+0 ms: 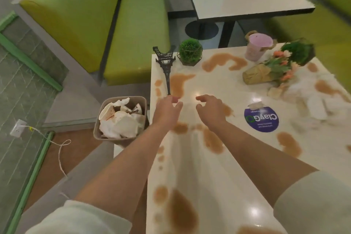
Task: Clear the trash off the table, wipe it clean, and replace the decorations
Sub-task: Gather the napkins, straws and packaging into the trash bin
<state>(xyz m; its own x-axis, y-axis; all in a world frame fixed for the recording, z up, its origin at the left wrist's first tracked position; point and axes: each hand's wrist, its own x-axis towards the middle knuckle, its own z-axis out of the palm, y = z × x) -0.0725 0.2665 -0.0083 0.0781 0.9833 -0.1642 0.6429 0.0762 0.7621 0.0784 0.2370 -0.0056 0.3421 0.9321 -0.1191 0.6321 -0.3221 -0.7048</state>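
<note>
Beside the surface (218,85), a bin (121,119) holds trash. Left hand (167,110) pinches the toppled tower model's (164,66) tip near the edge; rigid, light, spindly, probably better gripped mid-body. Right hand (210,108) hovers with relaxed, empty fingers (201,99).

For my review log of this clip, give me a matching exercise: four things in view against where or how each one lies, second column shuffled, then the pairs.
Things:
1. tower model
2. flower bouquet
3. waste bin
4. round sticker

States:
A. on the floor beside the table's left edge, full of crumpled paper
B. flat on the tabletop, purple
C. lying on its side, its tip at the fingers of the left hand
D. lying on its side near the far right of the table, orange blooms

Pairs: 1-C, 2-D, 3-A, 4-B
</note>
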